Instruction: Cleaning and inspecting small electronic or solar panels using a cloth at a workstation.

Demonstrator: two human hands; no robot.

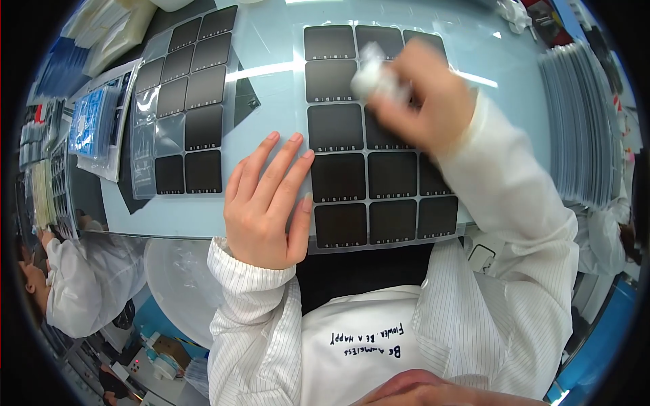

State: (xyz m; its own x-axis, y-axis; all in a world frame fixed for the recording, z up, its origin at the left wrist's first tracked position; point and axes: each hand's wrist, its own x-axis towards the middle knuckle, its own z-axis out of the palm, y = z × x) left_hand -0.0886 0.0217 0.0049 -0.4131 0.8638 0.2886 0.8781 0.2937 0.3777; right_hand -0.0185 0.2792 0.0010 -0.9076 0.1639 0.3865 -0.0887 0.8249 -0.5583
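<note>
A clear sheet (318,250) lies in front of me on the glass-topped table, bearing rows of dark rounded-square panels (338,177). My left hand (265,213) rests flat, fingers stretched out, its fingertips at the sheet's left edge. Over the sheet's far right part, my right hand (433,101) is closed round a crumpled white cloth (371,76). Motion blurs that hand, and I cannot tell whether the cloth touches the panels. Hand and forearm hide some panels on the right.
Left of my sheet lies a second clear sheet (143,177) with dark panels and some bare pockets. Beyond it are blue packets (91,122) and stacked plastic sheets. A tall row of grey sheets (579,125) stands at right. A co-worker's white sleeve (88,291) shows lower left.
</note>
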